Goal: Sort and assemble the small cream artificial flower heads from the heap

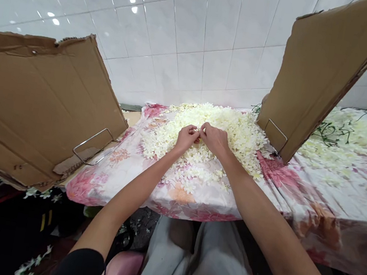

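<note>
A wide heap of small pale yellow-white flowers (239, 134) lies on a table covered by a floral cloth (123, 170). Over the front of the heap, my left hand (186, 137) and my right hand (213, 138) meet with their fingertips almost touching. The fingers of both hands are bent into a pinch. Whatever sits between the fingertips is too small to make out. Several loose flowers (190, 185) lie nearer the table's front edge, below my hands.
Cardboard panels stand at the left (36, 106) and right (327, 71), each beside a metal wire stand. More flowers (333, 153) and green stems (332, 132) lie beyond the right panel. A white tiled wall (215, 36) rises behind the table.
</note>
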`<state>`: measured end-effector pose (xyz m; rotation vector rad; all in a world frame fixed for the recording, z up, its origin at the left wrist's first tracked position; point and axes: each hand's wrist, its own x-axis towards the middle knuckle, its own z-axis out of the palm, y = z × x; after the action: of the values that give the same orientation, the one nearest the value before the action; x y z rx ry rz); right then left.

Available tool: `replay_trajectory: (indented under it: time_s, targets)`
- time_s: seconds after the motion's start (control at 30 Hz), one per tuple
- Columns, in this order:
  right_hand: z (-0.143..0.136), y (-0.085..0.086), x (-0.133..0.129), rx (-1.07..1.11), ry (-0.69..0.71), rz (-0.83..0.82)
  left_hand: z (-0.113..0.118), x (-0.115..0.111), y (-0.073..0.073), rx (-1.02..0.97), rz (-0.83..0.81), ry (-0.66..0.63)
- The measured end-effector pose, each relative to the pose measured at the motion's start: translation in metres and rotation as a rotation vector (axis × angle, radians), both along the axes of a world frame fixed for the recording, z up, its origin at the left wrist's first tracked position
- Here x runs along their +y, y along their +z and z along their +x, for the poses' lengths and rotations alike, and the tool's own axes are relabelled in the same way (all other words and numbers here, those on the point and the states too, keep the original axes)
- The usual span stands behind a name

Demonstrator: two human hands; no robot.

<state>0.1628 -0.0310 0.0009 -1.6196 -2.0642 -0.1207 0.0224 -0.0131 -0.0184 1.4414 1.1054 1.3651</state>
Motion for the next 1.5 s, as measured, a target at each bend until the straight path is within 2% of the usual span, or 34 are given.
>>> replay_trajectory:
  time_s: [0.13, 0.27, 0.47, 0.63, 0.73, 0.97, 1.13, 1.23, 1.4, 1.5]
  targets:
    - [-0.004, 0.001, -0.002, 0.015, -0.053, -0.007, 0.001, 0.002, 0.002, -0.042, -0.041, 0.027]
    - [-0.006, 0.0, -0.002, 0.024, -0.096, -0.025, 0.0, 0.004, 0.001, -0.025, -0.012, 0.043]
    - [-0.012, 0.0, -0.002, 0.045, -0.105, -0.1, -0.004, 0.004, -0.002, -0.073, -0.028, 0.038]
    - [-0.012, 0.001, -0.002, 0.041, -0.173, -0.053, -0.003, -0.003, -0.001, 0.01, 0.069, 0.095]
    - [-0.003, -0.002, 0.003, 0.115, -0.139, -0.055, 0.001, -0.006, 0.0, 0.005, 0.077, 0.08]
    - [0.015, -0.009, 0.014, 0.393, -0.085, -0.018, 0.001, -0.003, 0.002, -0.083, -0.106, -0.001]
    - [0.014, -0.01, 0.015, 0.394, -0.071, 0.001, -0.002, -0.005, 0.003, -0.196, -0.157, -0.092]
    - [0.013, -0.01, 0.015, 0.377, -0.081, -0.014, -0.002, -0.003, 0.003, -0.159, -0.177, -0.166]
    - [0.016, -0.008, 0.014, 0.358, 0.064, -0.04, 0.002, -0.003, 0.004, -0.077, -0.15, -0.097]
    - [0.019, -0.009, 0.015, 0.421, 0.154, -0.102, 0.002, -0.005, 0.005, -0.065, -0.14, -0.084]
